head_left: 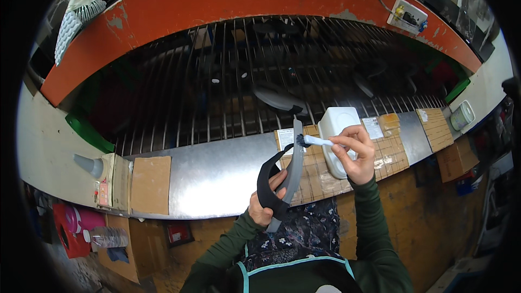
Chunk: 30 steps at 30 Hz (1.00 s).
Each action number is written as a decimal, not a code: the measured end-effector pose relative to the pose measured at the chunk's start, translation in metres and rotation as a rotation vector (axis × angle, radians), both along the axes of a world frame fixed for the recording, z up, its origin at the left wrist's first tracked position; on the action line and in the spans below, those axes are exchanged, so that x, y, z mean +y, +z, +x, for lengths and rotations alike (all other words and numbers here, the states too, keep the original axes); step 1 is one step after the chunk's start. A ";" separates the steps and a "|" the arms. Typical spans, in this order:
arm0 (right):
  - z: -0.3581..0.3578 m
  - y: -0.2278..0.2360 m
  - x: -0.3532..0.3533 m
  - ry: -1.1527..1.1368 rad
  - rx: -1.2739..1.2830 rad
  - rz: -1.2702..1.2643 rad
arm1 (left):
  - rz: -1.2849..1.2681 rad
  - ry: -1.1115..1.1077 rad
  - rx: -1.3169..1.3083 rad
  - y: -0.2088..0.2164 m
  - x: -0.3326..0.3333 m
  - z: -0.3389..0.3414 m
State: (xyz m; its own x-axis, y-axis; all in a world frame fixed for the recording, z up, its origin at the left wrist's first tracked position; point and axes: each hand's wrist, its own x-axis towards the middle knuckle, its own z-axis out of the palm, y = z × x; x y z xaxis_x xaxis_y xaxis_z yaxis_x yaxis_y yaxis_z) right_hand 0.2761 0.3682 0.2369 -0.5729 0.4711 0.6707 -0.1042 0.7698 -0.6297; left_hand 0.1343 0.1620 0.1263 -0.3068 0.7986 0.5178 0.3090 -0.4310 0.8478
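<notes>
My left hand (264, 202) is wrapped round a grey-soled slide sandal (296, 171) with a wide black strap, its fingers passing through the strap opening. The sandal is held on edge, toward the near side of the metal ledge. Between the thumb and fingers of my right hand (358, 154) is a small brush (317, 140) with a pale handle. Its dark bristles touch the sandal near its far end. A white plastic container (341, 116) stands just below and behind my right hand, which hides part of it.
Beyond the metal ledge (201, 182) runs a rack of dark metal bars (179, 103), with another grey sandal (279, 99) on it. An orange panel (233, 0) spans the back. Cardboard (151, 184) lies at left, a tape-covered board (388, 160) at right. A clear bottle (108, 237) is lower left.
</notes>
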 end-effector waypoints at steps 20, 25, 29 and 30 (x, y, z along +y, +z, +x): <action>-0.001 -0.019 -0.006 -0.170 -0.049 0.134 | -0.130 0.037 -0.153 0.014 -0.004 0.004; 0.001 -0.021 -0.008 -0.172 -0.049 0.158 | -0.151 0.029 -0.217 0.009 -0.003 0.004; 0.003 -0.021 -0.009 -0.173 -0.061 0.184 | -0.168 0.010 -0.254 0.006 -0.001 0.001; 0.003 -0.021 -0.009 -0.172 -0.061 0.189 | -0.166 0.017 -0.263 0.005 -0.001 0.001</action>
